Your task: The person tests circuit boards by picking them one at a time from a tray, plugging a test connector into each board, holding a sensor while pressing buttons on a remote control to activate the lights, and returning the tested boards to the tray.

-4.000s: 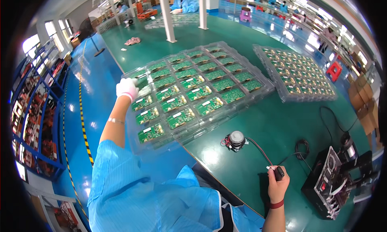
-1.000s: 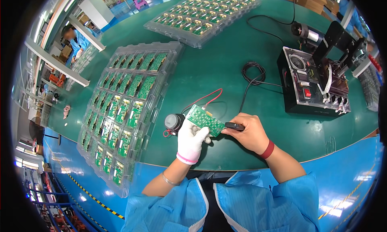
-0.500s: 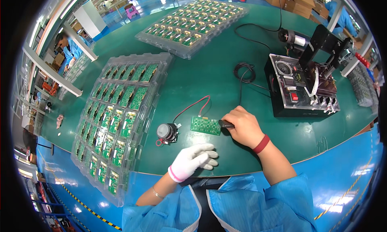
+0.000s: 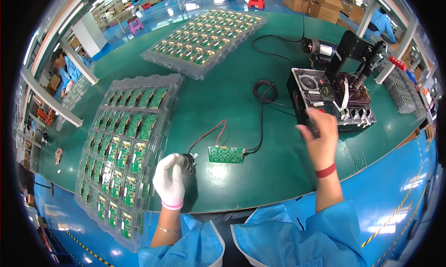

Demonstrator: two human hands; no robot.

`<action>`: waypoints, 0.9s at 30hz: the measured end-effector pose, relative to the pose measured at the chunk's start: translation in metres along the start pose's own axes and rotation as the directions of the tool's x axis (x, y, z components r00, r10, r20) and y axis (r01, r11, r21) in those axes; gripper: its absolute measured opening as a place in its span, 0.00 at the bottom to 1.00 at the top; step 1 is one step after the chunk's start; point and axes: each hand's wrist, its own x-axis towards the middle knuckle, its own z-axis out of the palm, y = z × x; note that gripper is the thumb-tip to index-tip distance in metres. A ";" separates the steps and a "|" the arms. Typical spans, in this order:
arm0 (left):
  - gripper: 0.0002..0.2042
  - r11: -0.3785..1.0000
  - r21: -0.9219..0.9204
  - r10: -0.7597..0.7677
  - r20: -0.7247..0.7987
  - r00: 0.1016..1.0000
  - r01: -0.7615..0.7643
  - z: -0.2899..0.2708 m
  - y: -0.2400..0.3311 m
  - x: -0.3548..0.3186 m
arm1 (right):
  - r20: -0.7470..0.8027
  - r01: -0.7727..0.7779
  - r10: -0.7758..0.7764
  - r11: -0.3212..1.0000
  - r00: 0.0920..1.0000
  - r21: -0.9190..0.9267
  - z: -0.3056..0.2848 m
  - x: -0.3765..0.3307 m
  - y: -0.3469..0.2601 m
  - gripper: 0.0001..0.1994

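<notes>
My left hand, in a white glove with a pink cuff edge, curls round a small round black part with wires, mostly hidden behind the fingers. A red and a black wire run from it to a green circuit board lying on the table. From the board's right end a black cable leads off toward a black test box with a clear top. Bare and slightly blurred, my right hand hovers at the box's near left corner, thumb and fingers apart, with nothing visible in it.
A clear tray of circuit boards stands on the left of the green table. Another tray of boards lies farther back. Behind the box sits a black cylindrical motor. Co-workers in blue sit at both sides beyond.
My right hand has let go of the black cable's end at the board and moved right to the test box. My left hand has moved left onto the round black part.
</notes>
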 end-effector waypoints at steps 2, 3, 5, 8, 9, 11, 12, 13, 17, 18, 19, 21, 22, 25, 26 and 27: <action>0.12 0.991 0.114 0.063 0.009 0.998 -0.064 0.010 -0.006 0.012 | 0.013 -0.075 0.080 0.974 0.997 -0.215 -0.020 -0.011 0.028 0.27; 0.14 0.973 0.203 0.107 0.040 0.993 -0.113 0.014 -0.009 0.015 | 0.046 -0.054 0.070 0.958 0.996 -0.281 -0.025 -0.022 0.041 0.27; 0.15 0.971 0.198 0.117 0.078 0.990 -0.130 0.023 -0.009 0.021 | 0.040 -0.011 0.028 0.933 0.999 -0.360 -0.028 -0.038 0.055 0.26; 0.15 0.963 0.187 0.174 0.115 0.978 -0.193 0.036 -0.007 0.032 | -0.030 -0.039 0.030 0.926 0.999 -0.375 -0.037 -0.041 0.062 0.24; 0.15 0.958 0.172 0.209 0.129 0.969 -0.229 0.041 -0.007 0.035 | -0.063 -0.049 0.027 0.926 0.998 -0.373 -0.040 -0.042 0.063 0.23; 0.16 0.955 0.156 0.230 0.142 0.963 -0.251 0.050 -0.010 0.036 | -0.086 -0.097 0.071 0.926 0.994 -0.364 -0.045 -0.047 0.065 0.22; 0.16 0.954 0.153 0.238 0.145 0.960 -0.259 0.053 -0.011 0.036 | -0.103 -0.119 0.087 0.923 0.991 -0.366 -0.048 -0.048 0.062 0.21; 0.15 0.954 0.150 0.237 0.156 0.959 -0.261 0.055 -0.010 0.037 | -0.102 -0.119 0.087 0.924 0.991 -0.363 -0.049 -0.049 0.057 0.21; 0.16 0.927 0.136 0.319 0.206 0.925 -0.350 0.068 -0.012 0.041 | 0.326 -0.736 0.674 0.507 0.663 0.449 -0.035 -0.056 -0.004 0.13; 0.16 0.925 0.118 0.333 0.205 0.920 -0.361 0.071 -0.011 0.042 | 0.522 -0.775 0.601 0.296 0.605 0.558 -0.027 -0.059 -0.020 0.13; 0.16 0.919 0.118 0.350 0.199 0.915 -0.377 0.074 -0.012 0.041 | 0.728 -0.834 0.416 0.174 0.545 0.524 -0.026 -0.053 -0.033 0.17; 0.15 0.915 0.105 0.364 0.198 0.910 -0.389 0.084 -0.014 0.038 | 0.927 -0.904 0.149 -0.215 0.345 0.370 -0.006 -0.064 -0.045 0.25; 0.15 0.915 0.105 0.364 0.199 0.910 -0.389 0.086 -0.014 0.037 | 0.961 -0.906 0.087 -0.321 0.263 0.277 0.006 -0.067 -0.052 0.26; 0.17 0.932 0.090 0.325 0.213 0.921 -0.350 0.090 -0.014 0.032 | 0.981 -0.863 -0.015 -0.477 0.195 0.164 0.020 -0.072 -0.072 0.23; 0.17 0.932 0.091 0.325 0.213 0.921 -0.350 0.091 -0.014 0.031 | 0.980 -0.828 -0.039 -0.543 0.194 0.142 0.023 -0.076 -0.075 0.22; 0.17 0.934 0.085 0.322 0.221 0.920 -0.348 0.092 -0.012 0.030 | 0.979 -0.788 -0.062 -0.605 0.194 0.118 0.025 -0.079 -0.077 0.22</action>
